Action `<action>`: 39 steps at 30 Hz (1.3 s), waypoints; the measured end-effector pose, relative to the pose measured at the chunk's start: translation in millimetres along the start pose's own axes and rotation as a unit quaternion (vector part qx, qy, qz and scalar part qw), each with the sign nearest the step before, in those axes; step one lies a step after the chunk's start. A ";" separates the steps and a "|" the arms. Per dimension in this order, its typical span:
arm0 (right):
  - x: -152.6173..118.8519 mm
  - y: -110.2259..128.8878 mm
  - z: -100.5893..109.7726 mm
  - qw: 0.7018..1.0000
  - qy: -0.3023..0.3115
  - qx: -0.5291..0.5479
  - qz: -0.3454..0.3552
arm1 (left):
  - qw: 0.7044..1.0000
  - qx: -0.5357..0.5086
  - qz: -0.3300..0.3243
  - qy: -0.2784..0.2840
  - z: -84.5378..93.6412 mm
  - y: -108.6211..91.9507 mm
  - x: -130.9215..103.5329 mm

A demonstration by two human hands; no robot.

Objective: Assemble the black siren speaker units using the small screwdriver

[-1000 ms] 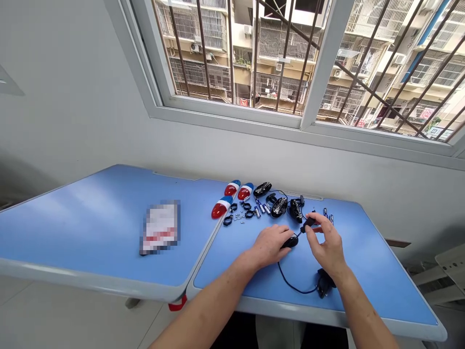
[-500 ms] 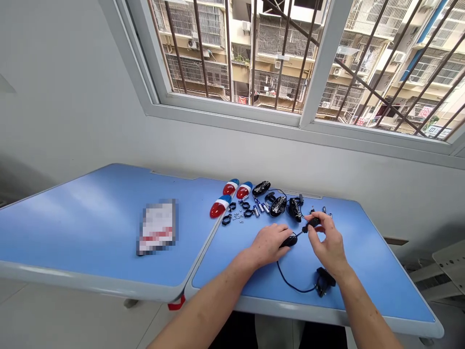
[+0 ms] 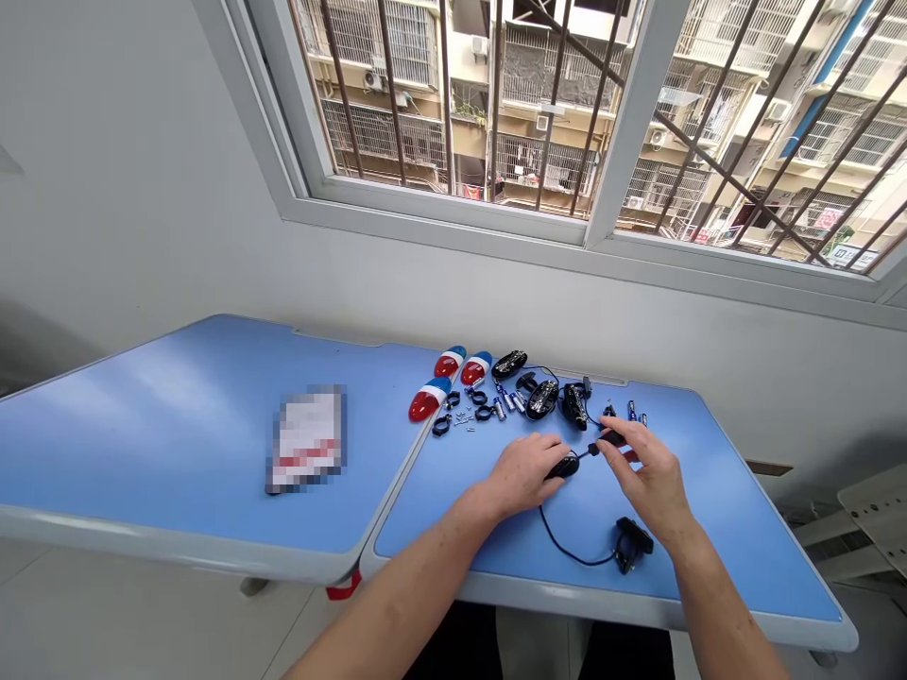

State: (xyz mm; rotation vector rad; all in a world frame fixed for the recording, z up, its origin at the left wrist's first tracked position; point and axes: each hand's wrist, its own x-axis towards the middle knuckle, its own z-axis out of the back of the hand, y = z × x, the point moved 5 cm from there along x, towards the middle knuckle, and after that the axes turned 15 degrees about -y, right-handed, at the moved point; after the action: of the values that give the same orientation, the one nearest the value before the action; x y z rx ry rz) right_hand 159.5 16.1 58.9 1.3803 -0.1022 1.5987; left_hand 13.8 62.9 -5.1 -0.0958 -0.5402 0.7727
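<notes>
My left hand point(image 3: 525, 472) wraps over a black oval housing point(image 3: 564, 467) on the blue table and steadies it against the tabletop. Fingers of my right hand point(image 3: 641, 463) pinch the handle of what looks like a small black screwdriver point(image 3: 610, 438); its thin shaft points left at the housing. The shaft's tip is too small to make out. A black cable point(image 3: 567, 557) curves from under my left hand to a black clamp-like piece point(image 3: 630, 545) near the table's front edge.
Behind my hands lie several black oval housings point(image 3: 542, 400) with cables, batteries point(image 3: 510, 401), black ring clamps point(image 3: 485, 413) and small screws point(image 3: 464, 417). Red, white and blue covers point(image 3: 429, 399) straddle the table seam. A blurred packet point(image 3: 308, 439) lies left. A barred window stands beyond.
My right hand has shifted slightly to the right and its fingers have changed position on the screwdriver. My left hand keeps its place on the housing.
</notes>
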 end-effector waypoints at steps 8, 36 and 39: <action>-7.7 -17.2 8.6 0.999 0.032 -0.018 -0.024 | 1.000 0.000 0.004 0.000 2.1 -1.6 0.9; -20.6 -31.5 2.0 0.996 0.031 -0.083 0.026 | 0.994 0.111 0.014 -0.021 2.9 3.3 0.8; -24.5 -35.3 0.3 0.994 0.044 -0.091 0.033 | 0.991 0.127 0.023 -0.033 1.5 6.0 0.8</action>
State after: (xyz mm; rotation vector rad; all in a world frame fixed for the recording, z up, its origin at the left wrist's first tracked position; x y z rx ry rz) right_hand 181.1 19.4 21.9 1.1751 -0.2358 1.6593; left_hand 9.7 67.7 -5.1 0.1545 -0.4986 0.8856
